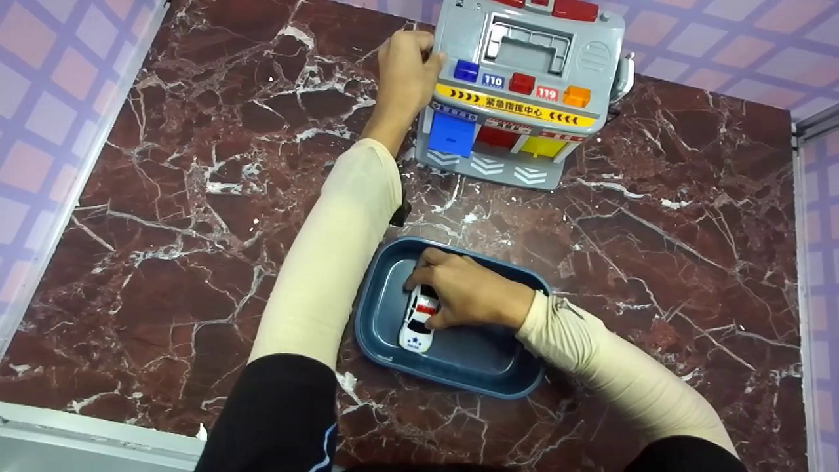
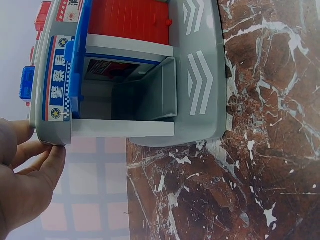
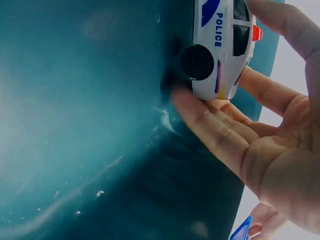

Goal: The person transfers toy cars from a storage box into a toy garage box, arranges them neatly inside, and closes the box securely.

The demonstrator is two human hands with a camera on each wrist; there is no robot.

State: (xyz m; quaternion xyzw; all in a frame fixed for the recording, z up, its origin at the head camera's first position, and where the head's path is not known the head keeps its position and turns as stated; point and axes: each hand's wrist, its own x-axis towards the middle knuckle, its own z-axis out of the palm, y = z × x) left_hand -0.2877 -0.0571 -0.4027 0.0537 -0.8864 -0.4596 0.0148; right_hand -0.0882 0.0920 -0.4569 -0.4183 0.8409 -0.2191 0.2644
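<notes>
A white toy police car (image 1: 419,321) lies in a dark blue tray (image 1: 501,383). My right hand (image 1: 468,288) holds the car, thumb at one end and fingers at the other. In the right wrist view the car (image 3: 227,55) shows its POLICE lettering and a black wheel. My left hand (image 1: 406,75) pinches the roof corner of a grey toy emergency station (image 1: 452,39). In the left wrist view the left hand (image 2: 30,175) has its fingertips at that corner, beside the raised blue door (image 2: 77,55). Behind this door the bay shows a grey interior.
A red door (image 2: 130,20) and a yellow door (image 1: 543,145) of the station hang down. The tray stands in front of the station on a dark red marbled surface (image 1: 164,262). Checked panels (image 1: 721,39) line the back and sides.
</notes>
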